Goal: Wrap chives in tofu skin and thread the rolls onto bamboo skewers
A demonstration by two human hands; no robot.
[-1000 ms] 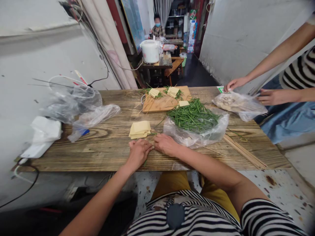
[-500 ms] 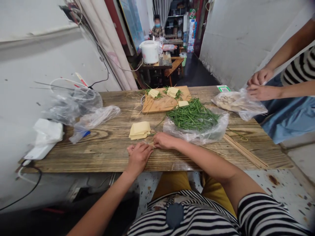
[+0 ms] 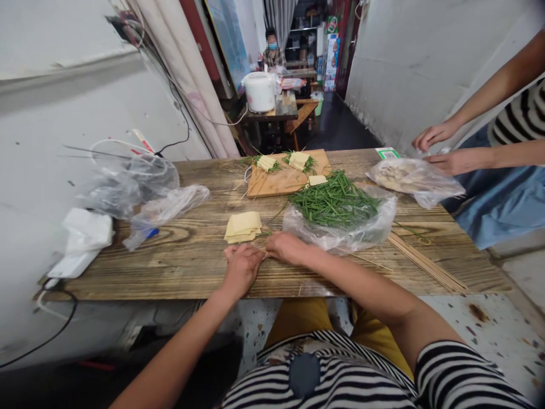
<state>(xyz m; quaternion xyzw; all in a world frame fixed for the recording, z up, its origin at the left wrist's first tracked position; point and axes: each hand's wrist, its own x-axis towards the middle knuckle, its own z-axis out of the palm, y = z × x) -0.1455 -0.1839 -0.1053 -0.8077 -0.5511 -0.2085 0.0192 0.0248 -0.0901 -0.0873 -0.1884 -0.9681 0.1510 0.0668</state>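
My left hand (image 3: 243, 264) rests on the wooden table with its fingers bent and closed. Against its fingertips, my right hand (image 3: 287, 248) pinches at the same spot. A small tan piece shows between them, mostly hidden by the fingers, so I cannot make out what it is. Just beyond lies a stack of pale yellow tofu skin sheets (image 3: 242, 226). To the right, a heap of green chives (image 3: 334, 199) lies on a clear plastic bag (image 3: 366, 237). Skewered tofu rolls with chives inside (image 3: 300, 161) sit on a cutting board (image 3: 272, 186) at the back.
Bamboo skewers (image 3: 428, 264) lie at the table's right front. A co-worker's hands (image 3: 443, 149) are at a bag of pale mushroom-like food (image 3: 398, 175). Crumpled plastic bags (image 3: 170, 207) and a white power strip (image 3: 79, 255) lie on the left. A person sits far back.
My hands stay together in nearly the same place, with the right fingers shifted slightly. The co-worker's hands have moved a little left and come apart over the bag.
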